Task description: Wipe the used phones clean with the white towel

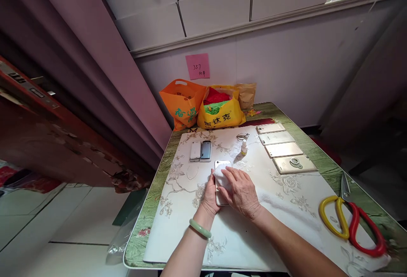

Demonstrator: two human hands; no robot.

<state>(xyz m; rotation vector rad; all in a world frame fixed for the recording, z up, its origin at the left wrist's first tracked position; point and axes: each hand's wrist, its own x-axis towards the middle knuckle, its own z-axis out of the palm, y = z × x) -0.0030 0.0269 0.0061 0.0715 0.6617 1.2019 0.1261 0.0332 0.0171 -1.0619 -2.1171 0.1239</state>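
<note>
A white smartphone [221, 198] lies back side up on the flowered table cover, its camera end pointing away from me. My left hand [210, 194] grips it along the left edge, with a green bangle [200, 228] on that wrist. Over the phone's back, my right hand [241, 190] presses a bunched white cloth [221, 176], which hides much of the upper half. Just beyond stands a small clear spray bottle [243, 148] with a white top. Two more phones, one white [195, 150] and one dark blue [205, 150], lie side by side to the left.
Several phones, including a gold one with a ring holder [295, 164], form a column at the right. Large scissors [348, 217] with yellow and red handles lie near the right edge. An orange bag [182, 101] and a yellow bag [222, 114] stand against the wall.
</note>
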